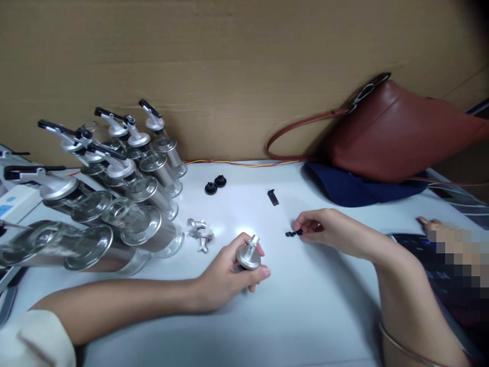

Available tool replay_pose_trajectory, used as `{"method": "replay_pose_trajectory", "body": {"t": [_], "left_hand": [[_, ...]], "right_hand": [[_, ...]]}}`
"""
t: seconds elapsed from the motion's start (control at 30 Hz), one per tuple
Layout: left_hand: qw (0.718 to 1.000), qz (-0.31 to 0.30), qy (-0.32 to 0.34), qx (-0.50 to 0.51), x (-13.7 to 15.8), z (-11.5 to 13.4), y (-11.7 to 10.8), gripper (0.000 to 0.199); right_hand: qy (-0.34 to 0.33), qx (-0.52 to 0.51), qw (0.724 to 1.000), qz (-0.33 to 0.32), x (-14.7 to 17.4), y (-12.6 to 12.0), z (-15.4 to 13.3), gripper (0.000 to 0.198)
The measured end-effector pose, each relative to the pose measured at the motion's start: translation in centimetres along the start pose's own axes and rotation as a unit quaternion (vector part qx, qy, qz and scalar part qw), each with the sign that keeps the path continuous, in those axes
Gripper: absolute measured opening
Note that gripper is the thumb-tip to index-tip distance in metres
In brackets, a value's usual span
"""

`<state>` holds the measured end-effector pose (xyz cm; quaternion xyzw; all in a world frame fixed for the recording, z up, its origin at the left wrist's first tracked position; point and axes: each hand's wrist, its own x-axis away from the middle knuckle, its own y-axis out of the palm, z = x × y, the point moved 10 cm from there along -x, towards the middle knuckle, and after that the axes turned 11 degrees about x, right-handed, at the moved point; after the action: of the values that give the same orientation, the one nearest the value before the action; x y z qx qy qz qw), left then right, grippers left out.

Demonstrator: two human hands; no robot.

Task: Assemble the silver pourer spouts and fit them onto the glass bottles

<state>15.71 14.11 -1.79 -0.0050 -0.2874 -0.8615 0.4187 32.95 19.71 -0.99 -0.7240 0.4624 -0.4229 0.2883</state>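
Observation:
My left hand [233, 275] is closed around a silver metal pourer cap [249, 256], its short spout pointing up. At the right, my right hand [319, 227] pinches with thumb and finger at some small black parts [292, 234] lying low over the white table. A flat black lever [273, 197] lies just behind that hand. Two black round stoppers [211, 188] sit farther back, in the middle. Left of my left hand is a small group of silver metal spout pieces [200, 233].
Several glass bottles with metal bands and silver lever pourers [153, 224] crowd the left side. A brown leather bag [389, 137] rests on a navy cap [355, 188] at back right. A dark-screened device [412, 244] lies right, beside a pixelated hand-like shape. Cardboard [229, 76] stands behind.

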Motion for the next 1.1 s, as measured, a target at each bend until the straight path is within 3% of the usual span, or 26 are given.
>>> {"method": "replay_pose_trajectory", "body": {"t": [0.17, 0.33, 0.47, 0.57, 0.67, 0.8, 1.0, 1.1], "left_hand": [[1.0, 0.002, -0.004, -0.007, 0.1, 0.0, 0.1, 0.036], [1.0, -0.001, -0.007, -0.01, 0.1, 0.0, 0.1, 0.035], [0.999, -0.016, -0.011, -0.029, 0.0, -0.3, 0.2, 0.032], [0.998, -0.016, 0.015, -0.056, 0.0, 0.1, 0.2, 0.029], [0.996, -0.026, 0.05, -0.063, 0.1, 0.9, 0.5, 0.026], [0.994, -0.045, 0.06, -0.076, 0.1, 1.1, 0.7, 0.024], [0.995, 0.005, 0.082, -0.051, 0.1, 1.2, -0.5, 0.039], [0.989, 0.044, 0.111, -0.088, 0.3, 2.0, -1.4, 0.041]], "right_hand": [[-0.017, -0.03, 0.999, -0.027, 0.1, 0.8, -0.5, 0.016], [-0.046, -0.044, 0.998, 0.011, 0.7, -0.6, -1.5, 0.018], [-0.113, -0.146, 0.982, 0.037, 1.2, -1.0, -5.4, 0.022], [-0.185, -0.228, 0.956, -0.026, 1.4, 1.3, -9.9, 0.027], [-0.204, -0.242, 0.947, -0.061, 1.5, 3.6, -12.5, 0.029], [-0.195, -0.227, 0.953, -0.049, 1.4, 4.2, -12.7, 0.039], [-0.196, -0.2, 0.96, 0.006, 1.7, 2.5, -12.0, 0.051], [-0.187, -0.228, 0.955, 0.026, 1.8, 2.0, -11.8, 0.055]]}}
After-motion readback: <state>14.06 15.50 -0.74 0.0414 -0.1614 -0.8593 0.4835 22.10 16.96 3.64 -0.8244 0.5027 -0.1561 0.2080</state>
